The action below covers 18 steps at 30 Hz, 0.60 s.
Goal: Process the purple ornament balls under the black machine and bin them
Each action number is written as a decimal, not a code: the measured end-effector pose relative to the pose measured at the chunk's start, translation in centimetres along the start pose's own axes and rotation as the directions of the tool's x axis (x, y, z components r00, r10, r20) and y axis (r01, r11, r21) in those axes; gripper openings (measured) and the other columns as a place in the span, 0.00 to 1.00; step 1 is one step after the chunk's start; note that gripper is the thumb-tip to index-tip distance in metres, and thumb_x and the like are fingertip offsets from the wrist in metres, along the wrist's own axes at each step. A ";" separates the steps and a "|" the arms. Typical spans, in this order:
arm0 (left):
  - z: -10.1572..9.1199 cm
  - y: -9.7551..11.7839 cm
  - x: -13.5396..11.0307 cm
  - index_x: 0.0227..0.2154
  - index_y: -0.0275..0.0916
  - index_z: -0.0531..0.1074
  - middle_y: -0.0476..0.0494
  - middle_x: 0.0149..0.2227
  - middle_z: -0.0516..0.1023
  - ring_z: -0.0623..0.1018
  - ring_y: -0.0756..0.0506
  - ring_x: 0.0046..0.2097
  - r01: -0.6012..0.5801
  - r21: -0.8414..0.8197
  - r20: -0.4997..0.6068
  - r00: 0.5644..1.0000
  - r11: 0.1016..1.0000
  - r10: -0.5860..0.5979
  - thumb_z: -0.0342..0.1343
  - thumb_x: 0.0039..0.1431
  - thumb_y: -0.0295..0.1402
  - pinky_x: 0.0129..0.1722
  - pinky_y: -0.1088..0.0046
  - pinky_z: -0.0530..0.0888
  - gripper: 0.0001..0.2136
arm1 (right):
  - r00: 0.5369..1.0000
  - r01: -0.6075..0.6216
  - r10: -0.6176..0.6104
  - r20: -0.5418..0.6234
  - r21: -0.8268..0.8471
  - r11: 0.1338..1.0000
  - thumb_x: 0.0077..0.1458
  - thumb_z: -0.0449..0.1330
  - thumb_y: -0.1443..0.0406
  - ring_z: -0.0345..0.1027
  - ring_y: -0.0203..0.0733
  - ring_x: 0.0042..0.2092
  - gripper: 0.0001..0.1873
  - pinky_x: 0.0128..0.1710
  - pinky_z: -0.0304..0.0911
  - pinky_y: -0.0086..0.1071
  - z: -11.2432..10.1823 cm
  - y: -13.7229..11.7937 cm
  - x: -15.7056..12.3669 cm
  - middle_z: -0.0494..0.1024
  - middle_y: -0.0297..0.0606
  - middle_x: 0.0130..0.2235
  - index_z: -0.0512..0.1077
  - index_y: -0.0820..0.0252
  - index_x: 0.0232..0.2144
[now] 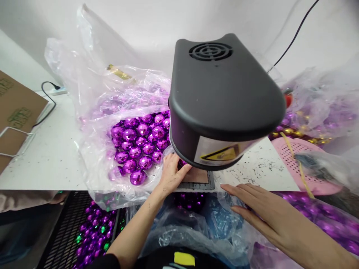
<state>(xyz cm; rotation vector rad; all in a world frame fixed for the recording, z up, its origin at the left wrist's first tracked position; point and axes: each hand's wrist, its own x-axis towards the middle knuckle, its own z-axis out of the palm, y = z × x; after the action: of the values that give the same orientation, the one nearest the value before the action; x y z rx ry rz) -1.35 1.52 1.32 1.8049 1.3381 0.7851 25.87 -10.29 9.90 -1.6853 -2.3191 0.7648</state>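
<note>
My left hand (171, 172) reaches under the black machine head (221, 101), its fingers curled around a purple faceted ball (181, 163) that barely shows beneath the head. The ball sits over a brown pad on a dark square plate (198, 180). My right hand (259, 209) lies flat and open at the table's front edge, fingers stretched toward the plate, holding nothing. Just left of my left hand, a clear plastic bag (112, 112) holds several purple faceted balls (138, 144).
A pink perforated basket (297, 157) stands at the right beside another bag of purple balls (322, 104). More purple balls lie in a black crate (92, 231) below the white table (42, 153). A cardboard box (14, 112) sits at far left.
</note>
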 end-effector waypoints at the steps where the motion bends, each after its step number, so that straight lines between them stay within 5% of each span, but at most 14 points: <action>1: 0.1 0.1 -0.1 0.45 0.43 0.79 0.40 0.46 0.81 0.76 0.34 0.53 -0.019 0.024 -0.003 1.000 1.000 0.019 0.60 0.65 0.45 0.63 0.48 0.66 0.13 | 1.000 0.007 -0.007 -0.006 0.001 1.000 0.69 0.45 0.40 0.72 0.42 0.58 0.32 0.58 0.75 0.39 0.0 0.0 -0.1 0.74 0.35 0.59 0.69 0.45 0.64; 6: 2.1 0.0 -0.4 0.49 0.42 0.77 0.36 0.53 0.79 0.73 0.32 0.57 -0.081 0.143 -0.080 0.992 0.986 0.093 0.63 0.63 0.46 0.64 0.46 0.65 0.18 | 0.999 0.014 -0.013 -0.038 0.041 0.999 0.67 0.48 0.39 0.74 0.42 0.55 0.34 0.55 0.77 0.35 -0.6 -0.2 0.1 0.76 0.39 0.55 0.72 0.49 0.62; 10: 3.6 -1.0 -0.5 0.52 0.41 0.76 0.35 0.54 0.78 0.73 0.33 0.59 -0.079 0.061 -0.114 0.990 0.995 0.085 0.58 0.67 0.46 0.66 0.46 0.65 0.17 | 0.951 0.140 -0.121 -0.285 0.049 0.989 0.68 0.52 0.46 0.77 0.33 0.45 0.23 0.43 0.76 0.21 -3.1 -1.0 1.0 0.79 0.33 0.49 0.77 0.48 0.54; 14: 3.5 -1.4 -0.7 0.51 0.42 0.76 0.35 0.57 0.77 0.72 0.33 0.62 -0.096 -0.017 -0.073 0.993 0.995 0.095 0.56 0.68 0.45 0.67 0.46 0.64 0.16 | 0.855 0.221 -0.215 -0.471 -0.044 0.974 0.69 0.54 0.51 0.77 0.29 0.39 0.16 0.36 0.72 0.15 -5.4 -2.3 1.8 0.80 0.30 0.43 0.75 0.47 0.51; 18: 2.7 -0.8 -0.9 0.50 0.43 0.77 0.35 0.59 0.76 0.69 0.32 0.66 -0.131 -0.036 0.040 0.990 0.991 0.132 0.58 0.66 0.43 0.68 0.44 0.63 0.14 | 0.851 0.228 -0.228 -0.473 -0.060 0.972 0.70 0.53 0.53 0.76 0.27 0.37 0.14 0.33 0.69 0.14 -5.3 -2.0 1.7 0.80 0.29 0.40 0.73 0.48 0.50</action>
<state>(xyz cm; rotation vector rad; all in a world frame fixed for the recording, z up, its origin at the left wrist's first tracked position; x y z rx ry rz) 0.20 0.23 -0.85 1.8873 1.1820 0.8299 25.86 -7.58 15.13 -1.3643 -2.1040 0.2561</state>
